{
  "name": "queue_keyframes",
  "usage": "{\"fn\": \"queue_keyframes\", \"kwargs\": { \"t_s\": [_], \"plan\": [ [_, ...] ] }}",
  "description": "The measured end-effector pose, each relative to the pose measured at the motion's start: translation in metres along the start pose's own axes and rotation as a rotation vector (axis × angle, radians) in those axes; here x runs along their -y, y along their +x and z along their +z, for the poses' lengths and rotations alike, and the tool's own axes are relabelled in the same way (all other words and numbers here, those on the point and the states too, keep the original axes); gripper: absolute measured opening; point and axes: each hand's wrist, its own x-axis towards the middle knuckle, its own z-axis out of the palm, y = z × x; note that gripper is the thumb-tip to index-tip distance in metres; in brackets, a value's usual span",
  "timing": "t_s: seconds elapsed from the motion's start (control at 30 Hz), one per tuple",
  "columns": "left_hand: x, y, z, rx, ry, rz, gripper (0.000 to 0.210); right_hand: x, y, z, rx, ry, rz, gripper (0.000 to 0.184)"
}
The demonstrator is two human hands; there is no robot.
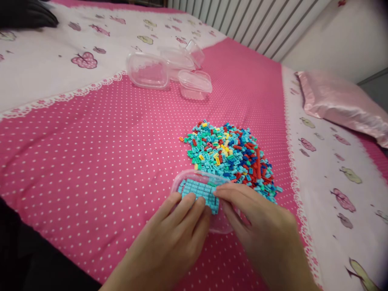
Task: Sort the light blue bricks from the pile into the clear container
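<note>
A clear plastic container sits on the bed before me. Inside it, light blue toy bricks lie packed side by side in neat rows. My left hand rests over the near side of these bricks, fingers stretched out and fingertips touching them; its thumb is hidden. At the rows' right end, my right hand has thumb and fingers brought together on a light blue brick, mostly covered by the fingertips. Just behind the container spreads a loose heap of small bricks in light blue, green, dark blue, red and yellow.
Several clear plastic containers stand farther back on the pink dotted bedsheet. A pink satin pillow lies at the right. White slats edge the far side, and a black object is at the upper left.
</note>
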Motion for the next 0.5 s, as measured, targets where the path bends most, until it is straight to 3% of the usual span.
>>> {"fn": "queue_keyframes", "kwargs": {
  "t_s": [0.23,0.5],
  "plan": [
    [-0.0032,-0.0018,0.0009,0.005,-0.002,-0.007,0.036,0.0037,-0.0013,0.0031,0.009,-0.165,0.031,0.018],
    [-0.0047,0.0018,0.001,0.014,0.004,-0.001,0.038,0.0018,0.0002,0.0056,0.071,-0.207,0.051,0.028]
  ]
}}
